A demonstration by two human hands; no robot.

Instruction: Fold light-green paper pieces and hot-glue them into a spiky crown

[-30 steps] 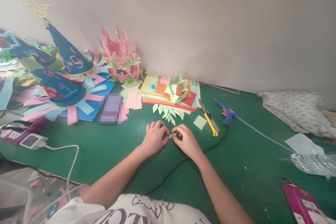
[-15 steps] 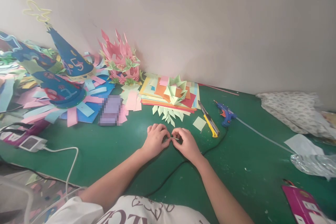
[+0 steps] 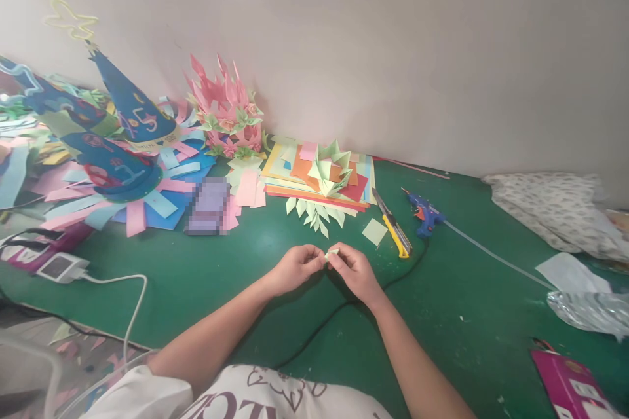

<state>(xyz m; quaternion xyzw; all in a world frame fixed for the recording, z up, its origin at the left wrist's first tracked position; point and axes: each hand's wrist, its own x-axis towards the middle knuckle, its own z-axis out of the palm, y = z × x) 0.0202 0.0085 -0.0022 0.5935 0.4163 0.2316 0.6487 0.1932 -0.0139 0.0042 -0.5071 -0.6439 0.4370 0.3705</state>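
Right hand (image 3: 354,270) and left hand (image 3: 297,268) come together just below the middle of the frame, both pinching one small pale-green folded paper (image 3: 333,253) between them! Directly above it lie green paper leaves (image 3: 315,215); to the right, a flat green square (image 3: 375,232), then a yellow cutter (image 3: 396,232) and a blue glue gun (image 3: 426,215), all on the green surface (image 3: 491,340). Upper left of centre, a spiky pink paper crown (image 3: 226,105) stands tall!

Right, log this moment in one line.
left hand: fingertips at small green paper | right hand: pinching same paper | nearby: pale green square, yellow cutter, blue glue gun
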